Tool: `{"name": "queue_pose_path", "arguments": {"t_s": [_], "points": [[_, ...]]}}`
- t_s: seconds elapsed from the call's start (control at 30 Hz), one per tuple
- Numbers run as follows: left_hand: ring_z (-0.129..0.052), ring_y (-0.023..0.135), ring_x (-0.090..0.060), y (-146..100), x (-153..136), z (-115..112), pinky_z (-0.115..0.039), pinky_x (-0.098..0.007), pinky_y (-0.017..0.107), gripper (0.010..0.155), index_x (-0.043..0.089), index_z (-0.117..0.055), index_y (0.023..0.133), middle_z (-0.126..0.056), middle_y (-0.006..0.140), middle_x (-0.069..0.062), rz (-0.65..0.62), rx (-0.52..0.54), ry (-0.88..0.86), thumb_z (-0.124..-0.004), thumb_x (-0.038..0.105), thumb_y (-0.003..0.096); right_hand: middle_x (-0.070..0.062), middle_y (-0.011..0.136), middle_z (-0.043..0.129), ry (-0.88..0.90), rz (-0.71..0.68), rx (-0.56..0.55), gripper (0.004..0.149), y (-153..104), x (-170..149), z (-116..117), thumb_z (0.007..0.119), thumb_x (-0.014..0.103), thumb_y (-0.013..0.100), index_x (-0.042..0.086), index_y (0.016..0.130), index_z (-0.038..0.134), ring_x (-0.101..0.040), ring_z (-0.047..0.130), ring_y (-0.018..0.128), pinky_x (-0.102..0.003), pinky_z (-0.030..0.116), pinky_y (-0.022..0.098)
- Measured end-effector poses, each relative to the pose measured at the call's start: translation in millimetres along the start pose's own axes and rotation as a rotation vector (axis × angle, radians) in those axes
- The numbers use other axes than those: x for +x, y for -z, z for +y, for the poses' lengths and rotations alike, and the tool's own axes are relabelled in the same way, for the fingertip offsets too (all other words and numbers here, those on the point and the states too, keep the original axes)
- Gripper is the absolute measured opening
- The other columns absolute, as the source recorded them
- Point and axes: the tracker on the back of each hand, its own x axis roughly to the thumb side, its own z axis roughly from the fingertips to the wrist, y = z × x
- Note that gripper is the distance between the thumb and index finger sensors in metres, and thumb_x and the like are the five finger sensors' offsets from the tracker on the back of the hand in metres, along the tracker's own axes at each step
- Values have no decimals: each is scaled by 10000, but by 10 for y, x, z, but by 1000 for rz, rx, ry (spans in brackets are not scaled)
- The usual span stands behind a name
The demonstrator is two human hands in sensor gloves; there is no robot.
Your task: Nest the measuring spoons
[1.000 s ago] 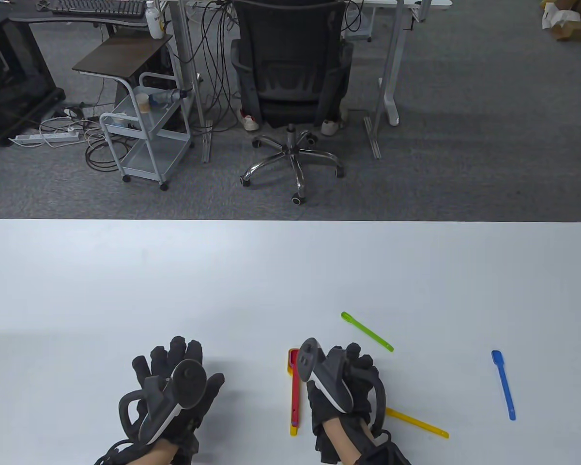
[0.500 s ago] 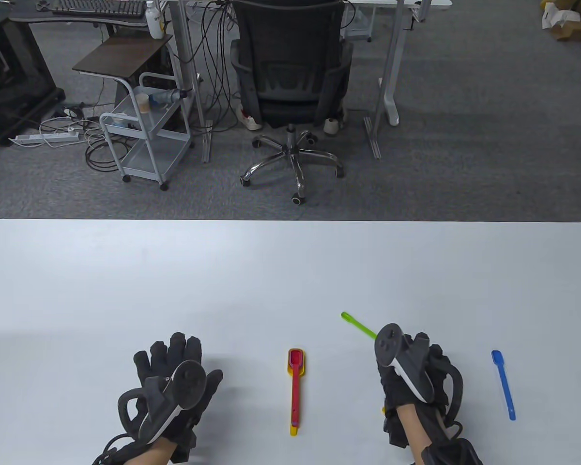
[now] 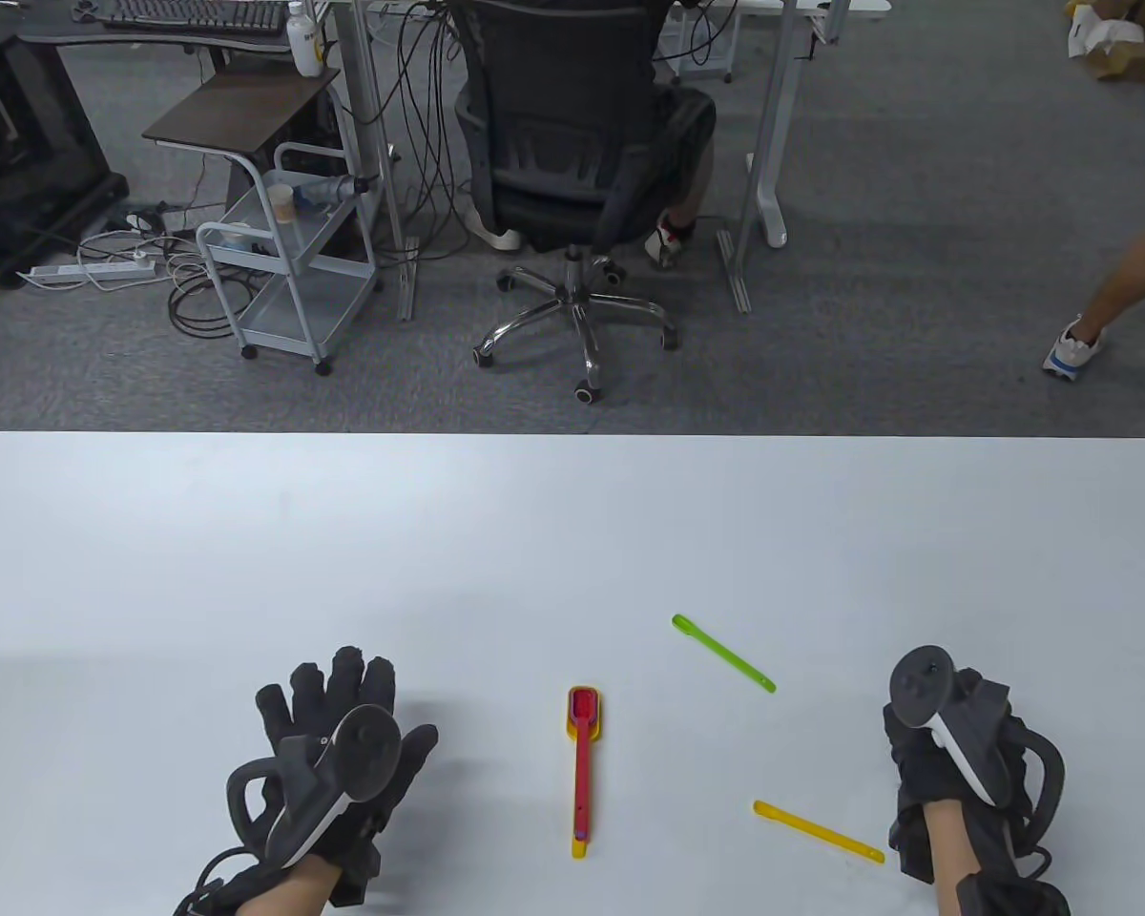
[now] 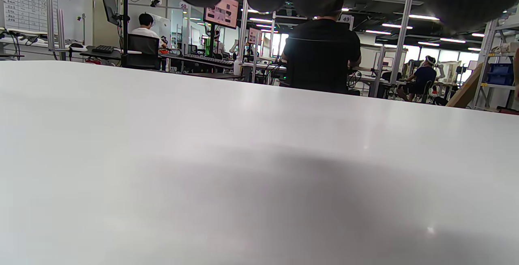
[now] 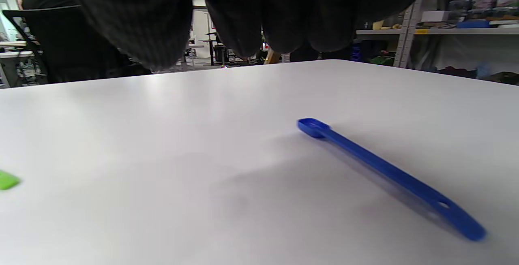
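With the red spoon [image 3: 583, 763] as the landmark, everything else on the white table [image 3: 534, 534] gets placed off it. The red spoon lies nested in a yellow spoon [image 3: 581, 845], bowls at the far end, handles toward the near edge; only the yellow rim round the red bowl and the yellow handle tip show. Green spoon [image 3: 722, 653] lies right of and beyond the red spoon, slanted, apart from it. A second yellow spoon [image 3: 818, 831] lies right of the red spoon's handle end, slanted, near the table's front edge, touching nothing. Blue spoon [image 5: 389, 174] is hidden in the table view; the right wrist view shows it flat on the table, bowl at the far end, under and just ahead of the right-hand fingertips [image 5: 243, 18], not touched.

Left hand [image 3: 329, 754] is left of the red spoon, well apart, palm down on or just over the table, fingers straight and spread, holding nothing. Right hand [image 3: 964, 763] is far right of the red spoon, past the second yellow spoon, fingers relaxed and hanging over the blue spoon, empty.

Beyond the table: a person in an office chair [image 3: 572, 143], a small cart [image 3: 286, 258], and someone's leg [image 3: 1116, 286] at the right edge.
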Motion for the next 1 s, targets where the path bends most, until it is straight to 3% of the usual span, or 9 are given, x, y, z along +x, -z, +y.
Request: {"name": "queue_pose_path", "arguments": {"t_s": [0.53,1.0], "points": [[-577,1171,-513,17,-25,-7,-352,-733,797,870,326,-611,1135,-551,1259,-16,-13,-33,4,-778,742,389,-209,1186,640,-91,170,81,652,231,-561,461,800,439,479,135,1046,696,-527,689,1006,-649,591,701],[-597,1164,-510,20,-27,-15,-362,-731,796,866,319,-617,1132,-563,1253,-25,-10,-39,1,-780,738,392,-205,1173,665,-132,270,91,522,285,-650,600,815,388,484,128,935,797,-529,702,995,-654,599,691]]}}
